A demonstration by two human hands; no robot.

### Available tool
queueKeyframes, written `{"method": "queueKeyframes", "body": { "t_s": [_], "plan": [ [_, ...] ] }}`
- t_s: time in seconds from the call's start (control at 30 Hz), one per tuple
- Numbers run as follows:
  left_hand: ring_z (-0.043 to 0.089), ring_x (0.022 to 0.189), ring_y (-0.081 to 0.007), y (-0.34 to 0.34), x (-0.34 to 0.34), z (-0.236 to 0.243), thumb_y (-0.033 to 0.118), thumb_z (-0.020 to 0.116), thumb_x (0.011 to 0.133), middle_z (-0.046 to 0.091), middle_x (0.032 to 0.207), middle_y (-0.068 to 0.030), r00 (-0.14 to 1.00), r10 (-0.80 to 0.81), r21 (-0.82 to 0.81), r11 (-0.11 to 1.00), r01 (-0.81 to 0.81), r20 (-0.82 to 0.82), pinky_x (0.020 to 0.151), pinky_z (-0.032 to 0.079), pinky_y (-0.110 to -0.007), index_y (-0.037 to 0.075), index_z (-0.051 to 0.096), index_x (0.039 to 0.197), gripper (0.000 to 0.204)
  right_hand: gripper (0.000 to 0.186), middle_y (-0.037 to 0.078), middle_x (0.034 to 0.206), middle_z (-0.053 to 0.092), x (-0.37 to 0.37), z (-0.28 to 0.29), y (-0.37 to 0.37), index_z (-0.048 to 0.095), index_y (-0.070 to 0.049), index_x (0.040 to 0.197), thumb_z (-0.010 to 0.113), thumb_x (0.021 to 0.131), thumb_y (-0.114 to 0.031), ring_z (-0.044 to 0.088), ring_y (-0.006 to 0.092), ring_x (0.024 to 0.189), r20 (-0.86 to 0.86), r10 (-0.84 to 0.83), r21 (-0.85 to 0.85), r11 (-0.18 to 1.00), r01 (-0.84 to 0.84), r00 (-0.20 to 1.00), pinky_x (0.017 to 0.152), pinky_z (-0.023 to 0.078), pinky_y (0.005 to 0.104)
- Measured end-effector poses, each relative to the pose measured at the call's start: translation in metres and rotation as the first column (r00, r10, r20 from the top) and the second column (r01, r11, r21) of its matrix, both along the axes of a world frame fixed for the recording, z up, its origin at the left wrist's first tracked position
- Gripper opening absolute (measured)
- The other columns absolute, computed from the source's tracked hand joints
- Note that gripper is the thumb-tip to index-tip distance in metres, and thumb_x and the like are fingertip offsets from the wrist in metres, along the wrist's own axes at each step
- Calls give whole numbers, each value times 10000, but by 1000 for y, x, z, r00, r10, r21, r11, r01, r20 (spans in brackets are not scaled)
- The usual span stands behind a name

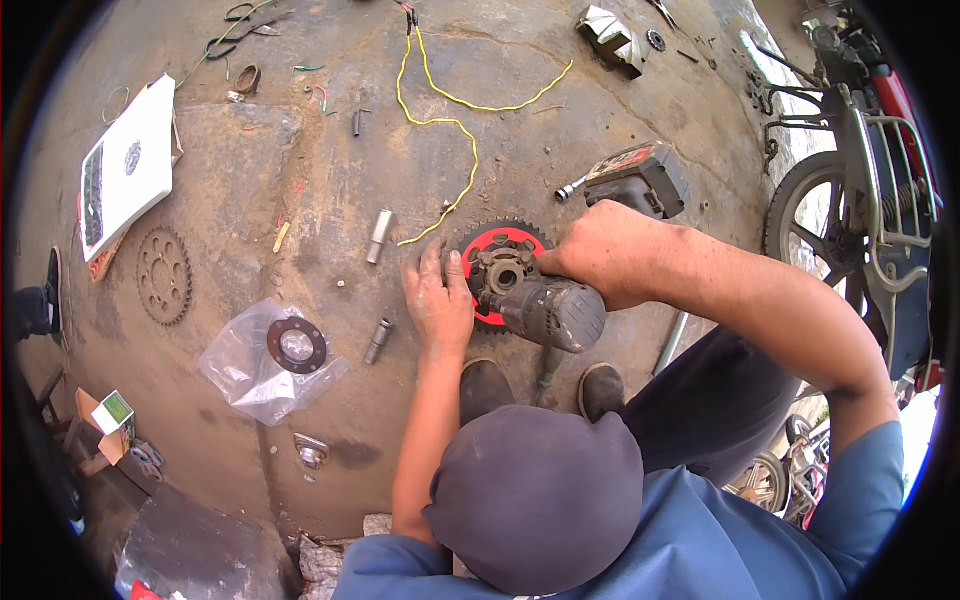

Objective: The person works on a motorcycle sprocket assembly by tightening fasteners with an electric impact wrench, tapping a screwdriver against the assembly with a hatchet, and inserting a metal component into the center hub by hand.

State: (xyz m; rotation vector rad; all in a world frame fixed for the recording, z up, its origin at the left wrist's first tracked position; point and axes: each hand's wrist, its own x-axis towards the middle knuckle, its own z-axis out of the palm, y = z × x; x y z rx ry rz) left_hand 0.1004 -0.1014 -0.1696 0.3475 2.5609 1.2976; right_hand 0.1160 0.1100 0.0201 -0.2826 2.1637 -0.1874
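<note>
My right hand [600, 255] is wrapped round the handle of a dark cordless impact wrench [568, 316]. Its battery [658, 178] points away from me, and its body lies over a black-toothed sprocket [473, 265] with a red centre. A greasy metal hub [508, 272] sits in the middle of that sprocket; where the wrench's nose meets it is hidden. My left hand [440, 300] rests at the sprocket's left edge, fingers stretched and apart, thumb near the red part. Two metal sockets [379, 237] [378, 341] lie on the floor left of this hand.
A rusty sprocket [164, 276] and a white box [130, 165] are at left, near a plastic bag [240, 365] with a black ring [297, 345]. Yellow wire [440, 122] trails beyond the hands. At right stands a motorcycle [870, 190]. My dark cap [540, 495] covers the lower middle.
</note>
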Motion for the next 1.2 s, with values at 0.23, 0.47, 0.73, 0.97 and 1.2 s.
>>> {"method": "queueKeyframes", "body": {
  "t_s": [0.23, 0.47, 0.73, 0.97, 1.2],
  "plan": [
    [595, 1115, -425, -18, 12, 61, -3, 763, 802, 624, 1204, -206, 786, -600, 137, 774, 618, -151, 955, 508, -479, 23, 637, 1260, 476, 278, 157, 974, 755, 15, -20, 49, 736, -129, 1065, 741, 793, -189, 709, 389, 932, -70, -192, -268, 949, 167, 979, 801, 568, 482],
    [705, 970, -259, 77, -48, 147, 58, 756, 927, 734, 1129, -140, 788, -510, 325, 723, 610, -345, 867, 559, -362, 34, 669, 1307, 391, 359, 63, 1008, 784, 61, 10, 156, 735, -66, 1137, 830, 791, -82, 698, 151, 921, 54, -695, -640, 527, 559, 717, 854, 576, 348],
    [655, 1158, -291, 127, -89, 146, 155, 709, 981, 638, 1330, -195, 902, -413, 319, 844, 432, -129, 998, 523, -405, 20, 555, 1433, 496, 423, 20, 1153, 701, 146, -34, 222, 663, -99, 1265, 832, 878, -71, 635, 168, 1083, 131, -991, -930, -129, 343, -15, 952, 537, 363],
    [571, 1232, -495, 43, -25, 62, 183, 753, 918, 569, 1338, -324, 764, -637, -455, 652, 607, 106, 1067, 468, -495, -9, 539, 1427, 585, 405, 21, 1183, 720, 144, -141, 274, 690, -109, 1282, 830, 904, -146, 646, 168, 1121, 101, -962, -990, -124, 75, -252, 988, 510, 338],
    [621, 1043, -442, 51, -31, 58, 173, 811, 855, 629, 1156, -254, 740, -673, -634, 569, 524, 8, 908, 521, -487, -22, 604, 1342, 564, 373, 0, 1128, 708, 139, -144, 283, 695, -52, 1240, 817, 899, -141, 640, 150, 1021, -14, -964, -962, -59, 266, -265, 892, 517, 329]
  ]
}}
